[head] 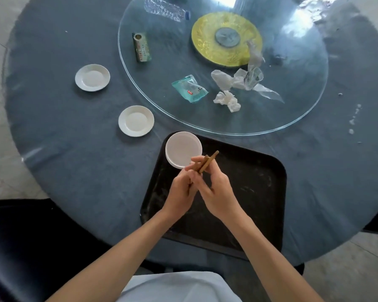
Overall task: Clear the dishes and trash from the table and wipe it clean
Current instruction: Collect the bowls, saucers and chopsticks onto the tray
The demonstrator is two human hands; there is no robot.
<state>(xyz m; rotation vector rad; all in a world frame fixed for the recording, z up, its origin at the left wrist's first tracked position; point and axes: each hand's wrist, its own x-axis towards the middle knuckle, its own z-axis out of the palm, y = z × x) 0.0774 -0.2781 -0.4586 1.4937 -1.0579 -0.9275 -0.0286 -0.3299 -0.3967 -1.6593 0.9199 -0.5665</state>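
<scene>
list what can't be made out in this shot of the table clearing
Head view only:
- Chopsticks: lower ends hidden inside the left hand and right hand.
- Plastic bottle: its base is cut off by the top edge.
- Green carton: print too small to read.
- Teal wet-wipe packet: label too small to read.
- Black tray: near edge partly hidden by the forearms.

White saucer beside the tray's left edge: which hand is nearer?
Left. The left hand sits below-right of the white saucer, over the black tray; the right hand is farther right, both gripping the brown chopsticks.
</scene>
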